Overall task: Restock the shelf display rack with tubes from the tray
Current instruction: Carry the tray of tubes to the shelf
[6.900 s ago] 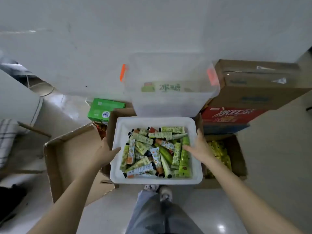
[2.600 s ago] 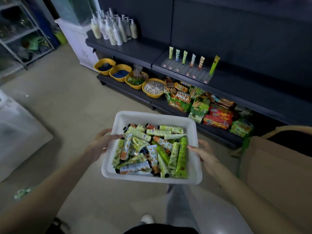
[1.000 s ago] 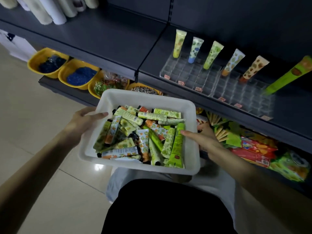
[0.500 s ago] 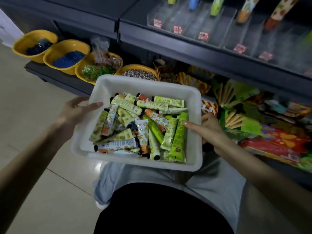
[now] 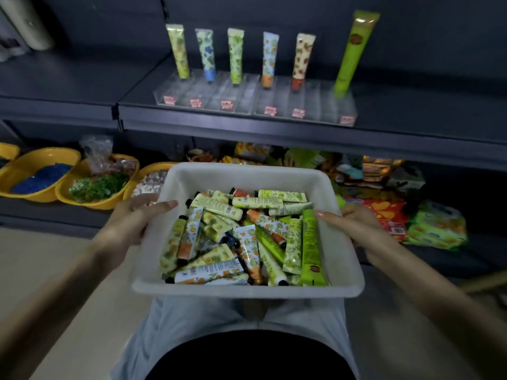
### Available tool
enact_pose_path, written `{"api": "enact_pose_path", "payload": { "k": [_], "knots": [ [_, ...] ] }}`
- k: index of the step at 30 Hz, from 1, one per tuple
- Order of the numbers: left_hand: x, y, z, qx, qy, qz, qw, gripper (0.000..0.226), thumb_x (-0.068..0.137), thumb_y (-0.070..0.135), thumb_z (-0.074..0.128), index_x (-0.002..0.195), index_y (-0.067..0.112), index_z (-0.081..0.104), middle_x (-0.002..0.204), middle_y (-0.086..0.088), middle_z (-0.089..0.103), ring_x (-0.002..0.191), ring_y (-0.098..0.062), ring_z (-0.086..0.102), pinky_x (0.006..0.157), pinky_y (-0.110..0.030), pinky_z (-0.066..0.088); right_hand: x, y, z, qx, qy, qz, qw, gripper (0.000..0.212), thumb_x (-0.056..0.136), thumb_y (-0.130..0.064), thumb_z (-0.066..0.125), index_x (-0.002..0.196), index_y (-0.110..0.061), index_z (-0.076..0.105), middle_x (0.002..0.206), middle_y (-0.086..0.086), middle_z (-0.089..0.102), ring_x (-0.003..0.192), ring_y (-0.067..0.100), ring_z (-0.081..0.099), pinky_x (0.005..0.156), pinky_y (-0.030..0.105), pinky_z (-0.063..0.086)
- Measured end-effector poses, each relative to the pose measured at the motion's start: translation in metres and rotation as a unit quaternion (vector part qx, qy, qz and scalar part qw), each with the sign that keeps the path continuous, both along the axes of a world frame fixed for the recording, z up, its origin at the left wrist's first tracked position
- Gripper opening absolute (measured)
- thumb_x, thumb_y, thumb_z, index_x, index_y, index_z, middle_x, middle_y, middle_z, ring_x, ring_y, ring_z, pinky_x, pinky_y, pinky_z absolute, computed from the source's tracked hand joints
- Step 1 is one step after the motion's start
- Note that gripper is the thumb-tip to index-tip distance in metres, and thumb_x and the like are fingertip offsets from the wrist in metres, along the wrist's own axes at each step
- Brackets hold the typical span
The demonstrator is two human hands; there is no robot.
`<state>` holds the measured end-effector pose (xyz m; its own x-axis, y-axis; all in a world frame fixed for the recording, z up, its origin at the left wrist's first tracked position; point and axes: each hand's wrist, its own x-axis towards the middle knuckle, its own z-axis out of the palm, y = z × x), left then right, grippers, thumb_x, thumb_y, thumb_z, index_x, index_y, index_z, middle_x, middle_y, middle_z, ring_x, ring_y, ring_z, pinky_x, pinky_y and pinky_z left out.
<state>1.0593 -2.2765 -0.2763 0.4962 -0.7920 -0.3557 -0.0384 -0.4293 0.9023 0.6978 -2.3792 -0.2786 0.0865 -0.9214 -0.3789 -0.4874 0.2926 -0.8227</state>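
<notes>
A white tray (image 5: 241,175) heaped with several patterned tubes (image 5: 244,239) sits just above my lap. My left hand (image 5: 131,220) grips its left rim, thumb lying over the edge. My right hand (image 5: 356,226) grips the right rim the same way. Straight ahead on the dark shelf stands a clear display rack (image 5: 247,102) with red price tags along its front. Several tubes (image 5: 236,56) stand upright, cap down, in its back row, and a taller green tube (image 5: 351,53) leans at the right end. The rack's front slots hold nothing.
Below the rack shelf, yellow bowls (image 5: 41,174) of blue and green goods line the lower shelf on the left. Colourful snack packs (image 5: 384,215) crowd the lower shelf on the right, close behind my right hand. A pale bottle (image 5: 27,23) stands at the upper left.
I carried the tray from the storage boxes to the shelf. In the last half second the view has lifted, so the rack and its standing tubes are fully in sight; both hands keep their hold.
</notes>
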Motion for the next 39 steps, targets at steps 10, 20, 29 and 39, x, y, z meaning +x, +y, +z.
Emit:
{"api": "enact_pose_path", "payload": {
  "k": [10, 20, 29, 39],
  "knots": [
    [-0.101, -0.032, 0.046, -0.041, 0.020, -0.180, 0.983, 0.038, 0.074, 0.029, 0.078, 0.109, 0.019, 0.068, 0.098, -0.007, 0.073, 0.091, -0.024, 0.068, 0.067, -0.034, 0.052, -0.107, 0.004, 0.053, -0.021, 0.021, -0.107, 0.994, 0.049, 0.065, -0.054, 0.079, 0.076, -0.010, 0.060, 0.083, 0.012, 0.065, 0.077, 0.023, 0.064, 0.061, 0.028, 0.043],
    [-0.201, -0.065, 0.105, -0.075, 0.057, -0.306, 0.947, 0.028, 0.073, 0.029, 0.077, 0.100, 0.021, 0.073, 0.087, -0.001, 0.076, 0.084, -0.018, 0.071, 0.069, -0.034, 0.054, -0.213, 0.018, 0.123, -0.043, 0.020, -0.215, 0.976, 0.048, 0.067, -0.037, 0.083, 0.093, 0.001, 0.071, 0.084, 0.017, 0.073, 0.079, 0.032, 0.071, 0.071, 0.039, 0.056],
    [-0.269, -0.095, 0.163, -0.118, 0.108, -0.325, 0.932, 0.027, 0.077, 0.029, 0.074, 0.094, 0.008, 0.072, 0.071, -0.004, 0.072, 0.067, -0.015, 0.066, 0.061, -0.028, 0.050, -0.274, 0.003, 0.200, -0.072, 0.037, -0.267, 0.960, 0.047, 0.068, -0.033, 0.083, 0.094, 0.003, 0.069, 0.083, 0.018, 0.074, 0.077, 0.032, 0.071, 0.070, 0.040, 0.056],
    [-0.320, -0.189, 0.211, -0.115, 0.109, -0.300, 0.941, 0.045, 0.074, 0.037, 0.078, 0.104, 0.006, 0.068, 0.097, -0.014, 0.070, 0.090, -0.028, 0.065, 0.073, -0.035, 0.053, -0.315, -0.038, 0.215, -0.076, -0.014, -0.279, 0.957, 0.074, 0.046, -0.043, 0.088, 0.102, 0.000, 0.069, 0.093, 0.018, 0.074, 0.086, 0.037, 0.070, 0.082, 0.053, 0.054]
  ]
}}
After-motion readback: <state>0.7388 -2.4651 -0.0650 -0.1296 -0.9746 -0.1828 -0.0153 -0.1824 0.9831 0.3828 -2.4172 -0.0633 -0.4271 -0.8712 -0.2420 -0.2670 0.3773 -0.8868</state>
